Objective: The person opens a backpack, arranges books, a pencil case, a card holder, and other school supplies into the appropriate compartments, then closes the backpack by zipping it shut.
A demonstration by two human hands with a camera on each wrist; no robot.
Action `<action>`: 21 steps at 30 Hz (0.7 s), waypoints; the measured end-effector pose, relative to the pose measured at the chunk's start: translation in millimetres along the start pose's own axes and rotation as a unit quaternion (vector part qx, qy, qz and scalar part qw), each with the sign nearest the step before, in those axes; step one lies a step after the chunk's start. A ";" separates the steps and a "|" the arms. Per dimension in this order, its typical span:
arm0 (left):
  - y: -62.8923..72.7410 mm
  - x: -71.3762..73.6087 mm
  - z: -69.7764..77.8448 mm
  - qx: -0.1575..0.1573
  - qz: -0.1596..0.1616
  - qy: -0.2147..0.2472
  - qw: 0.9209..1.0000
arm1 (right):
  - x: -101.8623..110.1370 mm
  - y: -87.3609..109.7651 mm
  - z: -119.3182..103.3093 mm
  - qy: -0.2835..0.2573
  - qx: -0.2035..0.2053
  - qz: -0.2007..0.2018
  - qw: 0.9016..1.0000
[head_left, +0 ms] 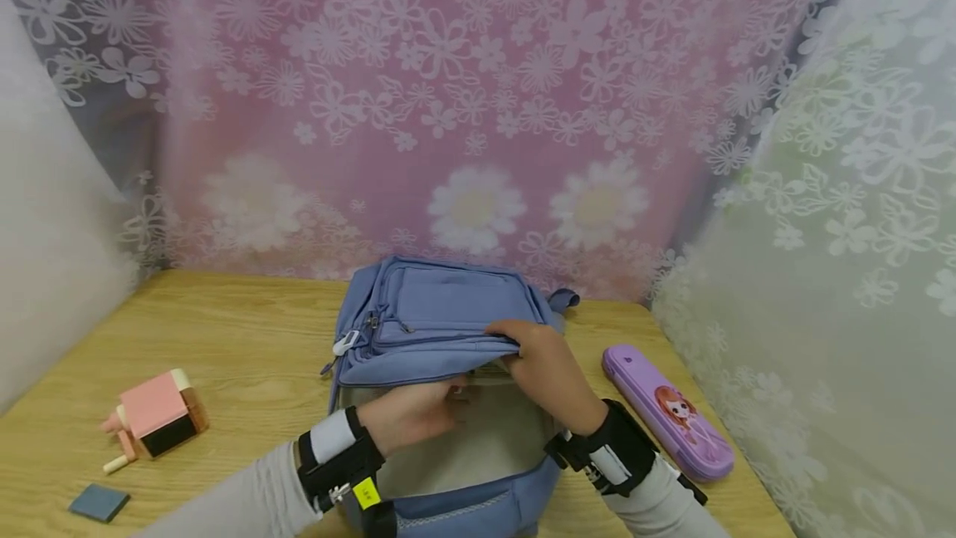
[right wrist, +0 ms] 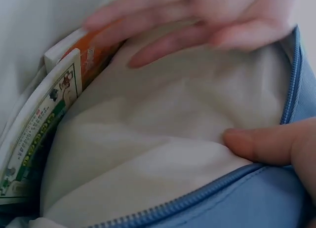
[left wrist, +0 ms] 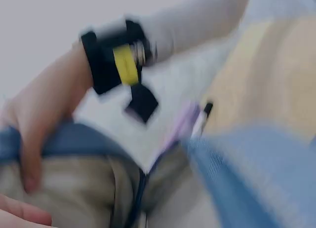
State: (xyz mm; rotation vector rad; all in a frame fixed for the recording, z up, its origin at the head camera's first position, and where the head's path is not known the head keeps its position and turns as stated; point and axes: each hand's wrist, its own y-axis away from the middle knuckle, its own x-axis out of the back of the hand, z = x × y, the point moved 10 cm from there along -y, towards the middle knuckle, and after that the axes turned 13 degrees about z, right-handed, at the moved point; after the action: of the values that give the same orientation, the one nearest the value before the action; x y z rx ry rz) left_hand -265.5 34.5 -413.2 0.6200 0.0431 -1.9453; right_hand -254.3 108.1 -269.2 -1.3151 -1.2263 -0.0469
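Note:
A blue backpack (head_left: 456, 297) lies on the table with its main compartment unzipped and its pale lining (right wrist: 163, 119) showing. My right hand (head_left: 548, 372) grips the edge of the raised front panel, its thumb (right wrist: 261, 144) on the inner side of the zipper. My left hand (head_left: 414, 418) is at the opening, its fingertips partly hidden under the panel. In the right wrist view the left hand (right wrist: 197, 20) has its fingers extended and holds nothing visible. Inside the bag stand a green-and-white book (right wrist: 37, 134) and an orange-covered one (right wrist: 94, 55).
A purple pencil case (head_left: 665, 409) with a cartoon girl lies right of the bag. On the left are a pink and black crank pencil sharpener (head_left: 157, 413) and a small dark blue-grey block (head_left: 99, 503). Flowered curtains (head_left: 478, 106) hang behind the wooden table (head_left: 246, 314).

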 end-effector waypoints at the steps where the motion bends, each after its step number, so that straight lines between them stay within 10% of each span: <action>1: 21.5 -12.2 8.6 0.017 0.018 -0.006 1.000 | -0.4 1.0 0.4 0.002 0.003 -0.001 1.000; 6: 67.2 -17.7 9.4 0.090 -0.003 -0.033 0.995 | -8.8 10.6 2.7 -0.004 0.010 -0.044 0.999; 16: 120.0 0.4 50.5 0.048 -0.253 -0.032 0.966 | -45.0 47.4 -3.6 -0.048 0.045 -0.238 0.969; 18: 115.2 17.7 64.3 0.018 -0.220 -0.033 0.975 | -50.2 56.6 -5.5 -0.048 0.056 -0.275 0.959; 21: 92.8 64.3 82.2 -0.038 -0.084 -0.064 0.994 | -57.5 72.9 -8.2 -0.058 0.060 -0.337 0.938</action>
State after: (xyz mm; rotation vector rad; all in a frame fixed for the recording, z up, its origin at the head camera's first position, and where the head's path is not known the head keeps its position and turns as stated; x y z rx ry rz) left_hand -239.5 -86.2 -347.9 0.4525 0.0899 -2.1313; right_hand -227.3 93.4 -357.2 -0.7500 -1.7084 -0.3828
